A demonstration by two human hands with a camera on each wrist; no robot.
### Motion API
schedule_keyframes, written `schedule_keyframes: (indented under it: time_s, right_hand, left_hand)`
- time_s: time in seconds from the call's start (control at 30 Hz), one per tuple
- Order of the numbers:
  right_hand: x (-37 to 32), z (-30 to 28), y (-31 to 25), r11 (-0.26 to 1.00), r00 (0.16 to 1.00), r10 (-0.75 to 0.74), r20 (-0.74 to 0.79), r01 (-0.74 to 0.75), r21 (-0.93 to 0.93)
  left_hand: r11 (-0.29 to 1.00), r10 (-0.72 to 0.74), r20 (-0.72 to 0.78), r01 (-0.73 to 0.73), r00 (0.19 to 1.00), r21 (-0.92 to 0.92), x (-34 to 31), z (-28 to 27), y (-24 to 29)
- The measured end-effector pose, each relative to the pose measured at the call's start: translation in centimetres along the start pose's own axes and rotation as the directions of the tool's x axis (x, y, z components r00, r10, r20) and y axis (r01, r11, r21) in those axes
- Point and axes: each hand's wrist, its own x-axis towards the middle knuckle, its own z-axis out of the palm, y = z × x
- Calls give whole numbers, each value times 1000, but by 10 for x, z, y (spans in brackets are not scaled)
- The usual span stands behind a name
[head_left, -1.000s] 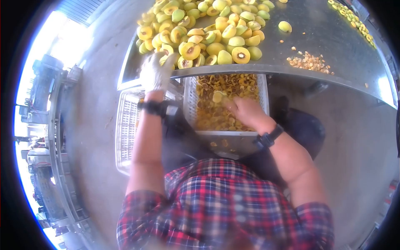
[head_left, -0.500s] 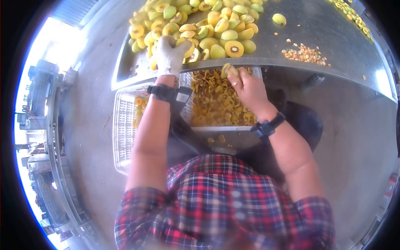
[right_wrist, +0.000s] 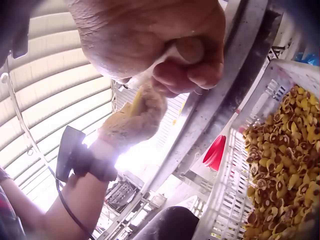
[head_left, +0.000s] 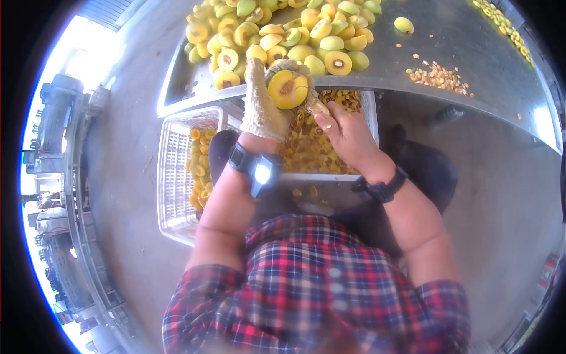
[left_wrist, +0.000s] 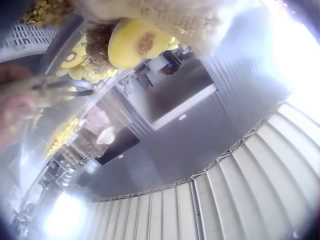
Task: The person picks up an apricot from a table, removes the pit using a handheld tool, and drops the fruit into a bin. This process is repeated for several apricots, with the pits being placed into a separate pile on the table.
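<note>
Currently: fruit half and looped tool held close

Right hand is gripping the tool's handle; gloved left hand is holding the half, cut face up, by the table's near edge. Wet flesh could be slipping, letting the tool nick that hand. Farther, piled fruit is leaning loosely, maybe rolling if bumped. No legible writing is showing.

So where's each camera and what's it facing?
Head: on the head, facing forward and down over both forearms, red-and-blue checked shirt, cream-gloved left hand and bare right hand.
Left wrist: on that wrist, looking past both hands toward a pale ribbed roof.
Right wrist: on that wrist, facing the right hand, with the left hand and white slatted plastic crate beyond.
Shared: head and left wrist both show the left hand's halved yellow fruit.
</note>
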Motion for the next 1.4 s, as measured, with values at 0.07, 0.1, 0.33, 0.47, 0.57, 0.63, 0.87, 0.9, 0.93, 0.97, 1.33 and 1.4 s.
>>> schedule_keyframes:
  time_s: [0.07,0.1,0.33,0.47,0.57,0.63,0.87,0.9,0.93,0.97,1.33,1.4]
  right_hand:
    - [1,0,0,999,999,38,31,-37,-24]
    - [1,1,0,999,999,41,32,-41,-23]
    - [-1,8,9,997,996,81,26,-81,-8]
    - [0,8,6,962,978,158,139,-184,202]
    - [-3,7,6,947,968,164,191,-209,245]
    - [-2,7,7,937,963,153,221,-213,277]
    - [-7,3,-3,716,848,262,461,-491,497]
    - [-9,3,-6,641,809,301,504,-563,522]
    - [-11,2,-9,560,767,333,548,-629,539]
    - [-13,2,-12,472,720,360,594,-689,549]
    - [-17,6,13,951,824,212,526,-298,83]
    - [-21,6,22,994,885,104,455,-98,-37]
  left_hand:
    - [992,-110,-27,108,994,-69,-9,10,1]
    - [991,-113,-29,111,993,-69,-11,12,-1]
    - [975,130,-11,-125,992,186,-14,20,-12]
    - [951,28,11,-30,1000,309,-20,23,-5]
    - [978,71,-211,-27,975,205,-21,35,-9]
    - [942,43,-145,9,989,336,-17,24,-6]
    - [790,-56,174,-63,983,610,-13,10,2]
    - [790,-56,174,-63,983,609,-15,10,2]
    - [801,-49,121,-33,991,598,-17,12,1]
    - [811,-44,67,-4,997,585,-21,16,2]
    - [868,343,-11,-312,939,386,-8,-2,22]
    - [604,524,-19,-356,852,713,-17,-36,45]
